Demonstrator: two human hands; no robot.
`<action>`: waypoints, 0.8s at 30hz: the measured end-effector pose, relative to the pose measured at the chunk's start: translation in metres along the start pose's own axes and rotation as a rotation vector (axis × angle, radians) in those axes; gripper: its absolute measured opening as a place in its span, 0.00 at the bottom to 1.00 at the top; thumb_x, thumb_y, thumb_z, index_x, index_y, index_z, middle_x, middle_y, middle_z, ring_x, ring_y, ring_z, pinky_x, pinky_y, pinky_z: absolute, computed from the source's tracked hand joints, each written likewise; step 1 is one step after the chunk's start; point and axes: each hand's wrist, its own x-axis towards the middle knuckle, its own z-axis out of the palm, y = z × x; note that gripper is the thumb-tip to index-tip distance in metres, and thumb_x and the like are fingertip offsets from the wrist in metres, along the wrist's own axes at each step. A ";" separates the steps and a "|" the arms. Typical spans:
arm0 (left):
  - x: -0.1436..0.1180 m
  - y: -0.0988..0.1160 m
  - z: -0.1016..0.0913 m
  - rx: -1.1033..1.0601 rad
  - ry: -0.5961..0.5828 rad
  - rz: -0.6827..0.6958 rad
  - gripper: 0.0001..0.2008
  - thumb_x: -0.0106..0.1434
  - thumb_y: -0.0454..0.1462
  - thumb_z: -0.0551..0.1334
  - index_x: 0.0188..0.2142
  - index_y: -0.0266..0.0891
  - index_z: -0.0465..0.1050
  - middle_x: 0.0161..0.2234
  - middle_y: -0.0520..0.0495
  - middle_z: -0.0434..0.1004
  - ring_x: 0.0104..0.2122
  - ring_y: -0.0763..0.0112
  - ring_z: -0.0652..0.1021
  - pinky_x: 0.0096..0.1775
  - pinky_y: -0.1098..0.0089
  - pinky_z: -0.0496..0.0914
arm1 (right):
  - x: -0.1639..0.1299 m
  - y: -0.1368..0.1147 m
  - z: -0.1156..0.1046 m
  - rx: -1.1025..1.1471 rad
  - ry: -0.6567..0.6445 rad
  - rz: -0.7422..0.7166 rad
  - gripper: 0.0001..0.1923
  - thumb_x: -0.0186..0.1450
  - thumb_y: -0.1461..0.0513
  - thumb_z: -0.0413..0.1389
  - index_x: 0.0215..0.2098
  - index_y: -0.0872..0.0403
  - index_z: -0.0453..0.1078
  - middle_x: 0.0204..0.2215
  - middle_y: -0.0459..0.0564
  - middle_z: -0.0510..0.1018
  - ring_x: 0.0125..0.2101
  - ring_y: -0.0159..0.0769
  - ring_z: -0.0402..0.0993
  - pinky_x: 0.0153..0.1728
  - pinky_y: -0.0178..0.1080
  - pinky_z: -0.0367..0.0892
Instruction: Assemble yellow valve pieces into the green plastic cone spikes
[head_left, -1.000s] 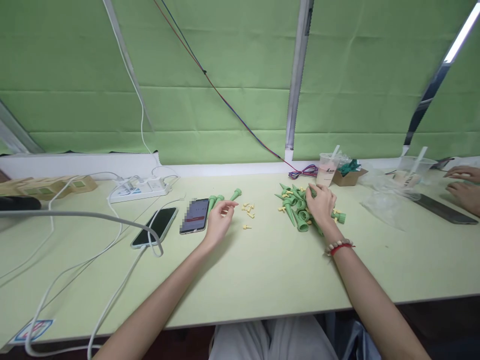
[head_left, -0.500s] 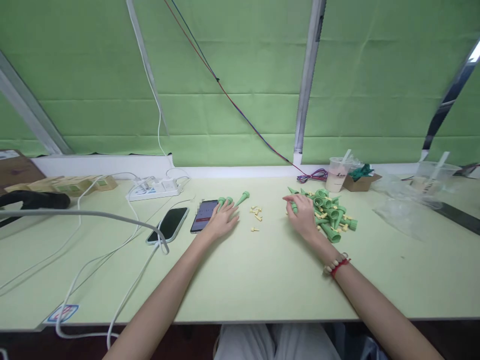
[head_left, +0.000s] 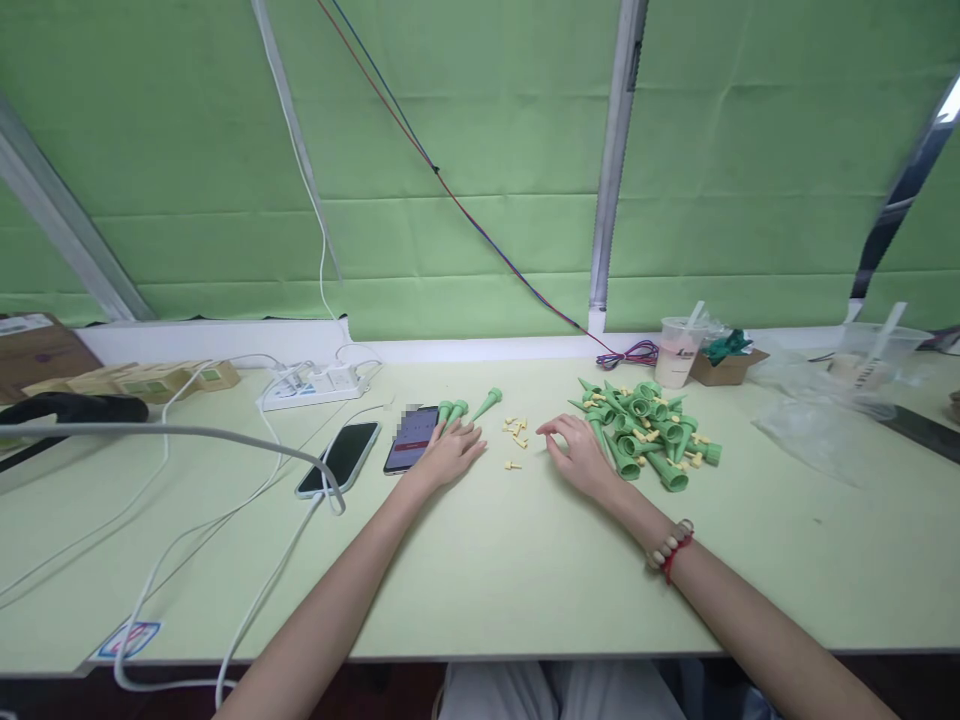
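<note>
My left hand (head_left: 452, 453) lies palm down, fingers spread, at the lower right edge of a phone (head_left: 411, 440). Its fingertips are close to three green cone-shaped plastic pieces; one cone (head_left: 488, 402) lies a little apart, beyond the fingers. Small yellow plastic pegs (head_left: 519, 428) lie loose between my hands, with a single yellow peg (head_left: 513, 465) nearer to me. My right hand (head_left: 577, 453) hovers just right of these pegs, thumb and forefinger apart, and nothing shows in it. Beside it is a pile of green cones (head_left: 637, 425) with yellow pegs mixed in.
A second phone (head_left: 341, 460) and white cables (head_left: 274, 470) lie at the left, with a power strip (head_left: 315, 385) behind. At the back right stand a drink cup (head_left: 673, 355), a small cardboard box (head_left: 727, 368) and another plastic cup (head_left: 862, 365). A plastic bag (head_left: 806, 430) lies there too.
My right hand has moved left from the edge of the green pile towards the yellow pegs, uncovering more cones. My left hand stays almost in place.
</note>
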 end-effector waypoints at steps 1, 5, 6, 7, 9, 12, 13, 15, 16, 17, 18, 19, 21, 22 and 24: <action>0.000 0.000 0.001 0.001 0.021 -0.004 0.23 0.64 0.50 0.42 0.50 0.46 0.66 0.57 0.46 0.61 0.59 0.59 0.55 0.57 0.50 0.44 | 0.000 0.000 0.001 0.004 -0.008 0.001 0.09 0.60 0.68 0.47 0.34 0.53 0.68 0.34 0.49 0.75 0.39 0.37 0.68 0.42 0.41 0.57; 0.002 -0.001 0.006 -0.017 0.050 -0.042 0.26 0.64 0.50 0.42 0.54 0.44 0.61 0.59 0.43 0.57 0.60 0.58 0.52 0.57 0.49 0.44 | -0.001 0.002 0.003 0.018 -0.027 0.002 0.10 0.60 0.68 0.47 0.34 0.53 0.68 0.34 0.49 0.74 0.40 0.37 0.68 0.42 0.42 0.57; 0.002 0.000 0.006 -0.013 0.048 -0.042 0.25 0.64 0.50 0.42 0.54 0.43 0.61 0.58 0.43 0.59 0.60 0.58 0.53 0.57 0.49 0.44 | -0.001 0.002 0.003 0.019 -0.030 0.003 0.10 0.60 0.68 0.47 0.34 0.53 0.68 0.34 0.49 0.74 0.40 0.38 0.68 0.42 0.42 0.57; 0.002 0.001 0.006 -0.003 0.053 -0.035 0.25 0.64 0.49 0.42 0.53 0.43 0.62 0.57 0.43 0.61 0.59 0.58 0.56 0.57 0.50 0.45 | -0.001 0.003 0.003 0.019 -0.032 0.003 0.10 0.60 0.68 0.47 0.34 0.53 0.68 0.35 0.49 0.74 0.40 0.38 0.68 0.42 0.42 0.57; 0.003 0.004 0.004 0.032 0.088 -0.018 0.23 0.65 0.48 0.42 0.49 0.42 0.66 0.52 0.43 0.67 0.55 0.60 0.62 0.56 0.52 0.47 | -0.002 0.003 0.004 0.016 -0.037 0.005 0.10 0.60 0.68 0.47 0.34 0.53 0.68 0.35 0.49 0.74 0.40 0.38 0.68 0.42 0.42 0.56; 0.003 0.012 -0.003 0.102 0.172 -0.033 0.22 0.65 0.46 0.42 0.44 0.40 0.70 0.43 0.42 0.73 0.47 0.62 0.68 0.55 0.54 0.50 | -0.002 0.003 0.005 0.009 -0.056 0.009 0.10 0.60 0.68 0.47 0.34 0.53 0.68 0.35 0.49 0.74 0.40 0.37 0.68 0.42 0.42 0.57; 0.003 0.015 -0.005 0.126 0.200 -0.047 0.22 0.65 0.45 0.42 0.43 0.40 0.70 0.41 0.41 0.73 0.46 0.62 0.69 0.55 0.55 0.51 | -0.002 0.003 0.005 0.007 -0.065 0.010 0.10 0.60 0.68 0.47 0.34 0.53 0.68 0.35 0.49 0.74 0.40 0.37 0.68 0.42 0.41 0.57; 0.001 0.019 -0.007 0.164 0.238 -0.064 0.21 0.65 0.45 0.43 0.42 0.39 0.71 0.41 0.40 0.72 0.46 0.61 0.68 0.53 0.55 0.53 | -0.002 0.003 0.006 0.001 -0.089 0.012 0.10 0.60 0.68 0.47 0.35 0.53 0.69 0.36 0.50 0.74 0.41 0.37 0.68 0.42 0.42 0.58; 0.001 0.021 -0.007 0.170 0.242 -0.064 0.21 0.65 0.44 0.44 0.43 0.39 0.71 0.42 0.40 0.71 0.47 0.60 0.68 0.53 0.55 0.54 | -0.003 0.003 0.007 -0.001 -0.104 0.014 0.11 0.60 0.68 0.47 0.36 0.53 0.69 0.36 0.50 0.74 0.41 0.37 0.68 0.43 0.42 0.58; 0.000 0.022 -0.006 0.169 0.239 -0.061 0.21 0.64 0.44 0.44 0.44 0.40 0.70 0.44 0.39 0.70 0.48 0.60 0.67 0.52 0.55 0.54 | -0.003 0.003 0.007 0.000 -0.124 0.011 0.11 0.59 0.68 0.48 0.37 0.53 0.69 0.37 0.50 0.74 0.42 0.38 0.68 0.44 0.42 0.58; -0.001 0.022 -0.003 0.162 0.230 -0.057 0.20 0.64 0.44 0.45 0.45 0.40 0.70 0.45 0.39 0.69 0.50 0.59 0.65 0.52 0.55 0.55 | -0.004 0.003 0.007 0.004 -0.149 0.001 0.12 0.59 0.68 0.48 0.40 0.52 0.69 0.39 0.50 0.74 0.43 0.38 0.67 0.45 0.43 0.58; -0.001 0.022 -0.001 0.154 0.219 -0.055 0.19 0.64 0.44 0.46 0.45 0.40 0.70 0.47 0.39 0.68 0.51 0.59 0.64 0.53 0.55 0.55 | -0.005 0.002 0.007 0.010 -0.180 -0.016 0.14 0.60 0.67 0.49 0.42 0.51 0.68 0.41 0.50 0.73 0.45 0.38 0.67 0.46 0.44 0.57; -0.001 0.021 0.003 0.150 0.205 -0.050 0.18 0.63 0.44 0.48 0.43 0.40 0.71 0.48 0.40 0.67 0.52 0.58 0.63 0.53 0.55 0.55 | -0.006 -0.001 0.007 0.018 -0.253 -0.068 0.18 0.60 0.65 0.49 0.48 0.50 0.66 0.47 0.51 0.71 0.49 0.39 0.64 0.49 0.45 0.56; -0.001 0.021 0.004 0.151 0.199 -0.041 0.17 0.63 0.44 0.49 0.41 0.40 0.72 0.47 0.40 0.68 0.51 0.58 0.64 0.52 0.55 0.56 | -0.007 -0.003 0.007 0.017 -0.292 -0.096 0.19 0.61 0.64 0.49 0.51 0.49 0.65 0.50 0.51 0.69 0.51 0.39 0.62 0.51 0.46 0.55; 0.000 0.022 0.003 0.147 0.188 -0.012 0.16 0.63 0.41 0.49 0.37 0.39 0.73 0.42 0.42 0.72 0.46 0.61 0.69 0.51 0.56 0.57 | -0.009 -0.008 0.008 0.012 -0.359 -0.147 0.20 0.62 0.63 0.49 0.54 0.47 0.63 0.54 0.51 0.66 0.54 0.39 0.59 0.52 0.46 0.53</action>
